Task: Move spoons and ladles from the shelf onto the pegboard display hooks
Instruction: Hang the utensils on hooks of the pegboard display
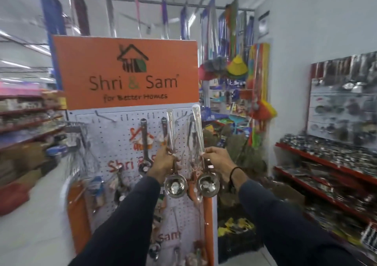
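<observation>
Setting: shop aisles are seen, blurred; red shelves (pixel 30 123) at the left edge, a white wall at the right.
Orange sign (pixel 126 72): mounted on the top edge of the pegboard (pixel 122 143), lettered "Shri & Sam, for Better Homes".
Pegboard: white, perforated, with orange side edges; utensils are hung down its left side and along its bottom edge.
Hung ladle (pixel 144 149): suspended from a hook near the pegboard's upper middle, just left of the left hand.
Left hand (pixel 164 160): closed around the handle of the left ladle (pixel 172 153), which is held upright, bowl down, before the pegboard's centre.
Right hand (pixel 218 161): closed around the handle of the right ladle (pixel 201 153), held upright by the pegboard's right edge, bowl down; a dark band is worn at the wrist.
Steelware shelves (pixel 326 163): red, stocked with shiny vessels at the right edge.
</observation>
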{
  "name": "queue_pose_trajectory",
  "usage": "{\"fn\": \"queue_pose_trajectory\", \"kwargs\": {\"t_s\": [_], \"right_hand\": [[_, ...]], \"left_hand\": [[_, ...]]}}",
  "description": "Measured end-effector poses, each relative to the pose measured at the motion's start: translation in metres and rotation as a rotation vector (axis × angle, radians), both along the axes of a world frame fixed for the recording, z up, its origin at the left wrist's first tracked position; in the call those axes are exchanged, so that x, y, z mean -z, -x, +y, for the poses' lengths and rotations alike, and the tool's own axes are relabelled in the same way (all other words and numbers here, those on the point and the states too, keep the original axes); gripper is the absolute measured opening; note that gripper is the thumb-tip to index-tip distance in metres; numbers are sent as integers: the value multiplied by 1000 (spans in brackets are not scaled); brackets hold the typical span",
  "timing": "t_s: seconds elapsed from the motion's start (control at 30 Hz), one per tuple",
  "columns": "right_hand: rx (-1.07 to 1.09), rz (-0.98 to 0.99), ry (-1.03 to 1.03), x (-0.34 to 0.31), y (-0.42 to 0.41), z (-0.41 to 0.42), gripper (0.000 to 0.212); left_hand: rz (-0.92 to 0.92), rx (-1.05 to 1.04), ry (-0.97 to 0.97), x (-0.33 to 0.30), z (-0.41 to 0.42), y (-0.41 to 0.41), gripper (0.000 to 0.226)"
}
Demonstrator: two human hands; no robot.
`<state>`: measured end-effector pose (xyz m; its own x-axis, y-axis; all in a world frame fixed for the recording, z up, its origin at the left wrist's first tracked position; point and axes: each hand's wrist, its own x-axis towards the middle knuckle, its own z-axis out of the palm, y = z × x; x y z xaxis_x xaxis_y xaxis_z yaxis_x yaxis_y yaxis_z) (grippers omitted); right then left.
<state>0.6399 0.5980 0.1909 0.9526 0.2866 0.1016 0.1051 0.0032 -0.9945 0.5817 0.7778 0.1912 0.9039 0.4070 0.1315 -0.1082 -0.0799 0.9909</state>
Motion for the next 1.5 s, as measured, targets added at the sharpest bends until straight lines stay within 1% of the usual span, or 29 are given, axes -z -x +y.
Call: {"fn": "queue_pose_trajectory", "kwargs": {"t_s": [0.1,0.17,0.2,0.23,0.27,0.37,0.4,0.43,0.53,0.7,0.77,0.83,0.93,1.0,1.13,1.2,1.27,1.37,1.43,1.5], "right_hand": [[-43,-31,17,-5,-1,11,3],[-49,-44,20,-7,-4,16,3],[-54,-45,11,-7,-6,19,3],[-63,-46,8,-6,-8,20,4],[-76,-49,11,-7,-10,24,4],[-84,-53,20,-7,-17,28,8],[-85,-53,16,-8,-19,28,7],[-87,-49,11,-8,-20,28,6],[-83,-42,12,-7,-24,26,11],[-73,-35,18,-3,-28,23,20],[-74,-33,30,-2,-29,22,20],[-77,-33,44,-1,-30,20,18],[-88,-57,71,-1,-31,18,12],[-95,-68,90,-2,-31,17,14],[-152,-61,107,-3,-25,18,14],[-163,-75,92,-2,-24,20,16],[-154,-108,62,-2,-24,23,21],[-148,-164,-5,-1,-27,26,24],[-161,-199,42,-1,-30,28,23],[-181,-198,140,1,-32,31,18]], "left_hand": [[-35,15,10,4,12,6,94],[-47,8,13,9,17,6,103],[-46,-4,7,12,21,5,102],[-38,-13,16,16,21,2,96],[-23,-19,36,18,24,-1,84],[15,-26,99,24,26,-10,36],[15,-32,99,25,26,-13,27],[14,-37,100,26,27,-15,24],[19,-41,98,31,30,-21,28],[-23,-1,76,42,31,-26,32],[-22,12,57,45,29,-26,39],[-27,-27,60,47,27,-26,46],[-10,-103,74,49,30,-25,34],[10,-112,65,47,32,-25,31],[48,-145,54,40,33,-32,32],[60,-151,48,40,35,-37,29],[64,-150,50,42,38,-44,29],[62,-167,67,46,44,-53,34],[60,-169,87,47,46,-55,35],[60,-165,87,48,49,-57,30]]}}
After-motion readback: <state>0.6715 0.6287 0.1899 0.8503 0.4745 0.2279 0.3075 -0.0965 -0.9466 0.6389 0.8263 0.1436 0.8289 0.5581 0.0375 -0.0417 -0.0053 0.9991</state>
